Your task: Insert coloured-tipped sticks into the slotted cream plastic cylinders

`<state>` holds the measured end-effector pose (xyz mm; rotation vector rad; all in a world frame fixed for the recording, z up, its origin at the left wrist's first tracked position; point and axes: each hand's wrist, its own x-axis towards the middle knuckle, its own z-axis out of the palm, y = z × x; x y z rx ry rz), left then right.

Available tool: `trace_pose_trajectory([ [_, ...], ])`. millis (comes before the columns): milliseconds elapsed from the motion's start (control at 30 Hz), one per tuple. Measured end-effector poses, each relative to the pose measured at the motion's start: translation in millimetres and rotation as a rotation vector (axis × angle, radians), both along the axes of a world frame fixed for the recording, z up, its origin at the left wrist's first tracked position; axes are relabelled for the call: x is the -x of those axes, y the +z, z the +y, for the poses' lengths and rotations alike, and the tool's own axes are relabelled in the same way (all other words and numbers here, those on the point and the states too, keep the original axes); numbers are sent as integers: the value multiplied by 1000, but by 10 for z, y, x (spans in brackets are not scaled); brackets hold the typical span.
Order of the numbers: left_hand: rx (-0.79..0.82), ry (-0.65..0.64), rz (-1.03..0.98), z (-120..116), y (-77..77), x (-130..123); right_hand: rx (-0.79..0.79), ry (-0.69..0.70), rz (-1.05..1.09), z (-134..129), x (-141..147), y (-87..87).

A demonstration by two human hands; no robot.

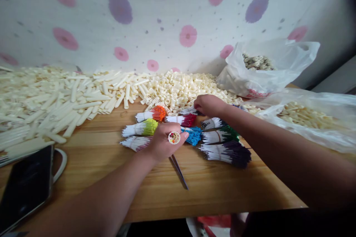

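Note:
My left hand (167,140) is wrapped round a cream tube (174,137), whose open end faces me and shows several coloured tips inside. Farther back, my right hand (209,106) is closed over a white-stemmed bundle (189,110); its fingertips are hidden. Rubber-banded bundles lie around both hands: orange (158,113), yellow-green (150,127), red (188,120), blue (194,136), green (228,133) and dark purple (240,154). A pair of metal tweezers (179,172) lies on the table just below my left hand.
Long cream tubes (83,100) are heaped at the left, short cream pieces (178,87) at the back. Two plastic bags (247,81) (345,107) of small parts stand at the right. A black phone (27,185) lies at the left on the wooden table (111,152).

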<state>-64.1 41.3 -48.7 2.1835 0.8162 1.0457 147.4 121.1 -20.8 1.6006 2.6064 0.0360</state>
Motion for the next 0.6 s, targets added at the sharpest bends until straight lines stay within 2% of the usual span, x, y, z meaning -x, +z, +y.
trace_pose_trajectory([
  [100, -3, 14, 5, -4, -4, -4, 17, 65, 58, -175, 77, 95],
  [233, 3, -1, -7, -17, 9, -9, -15, 107, 99, -560, 162, 169],
  [400, 65, -6, 12, 4, -18, -29, -18, 118, 161, -950, 178, 29],
  [500, 129, -13, -22, 34, -56, -51, -37, 72, 170, -1008, 193, -85],
  [600, 193, -45, -19, 48, -80, -78, -41, 29, 178, -1011, 217, -130],
])
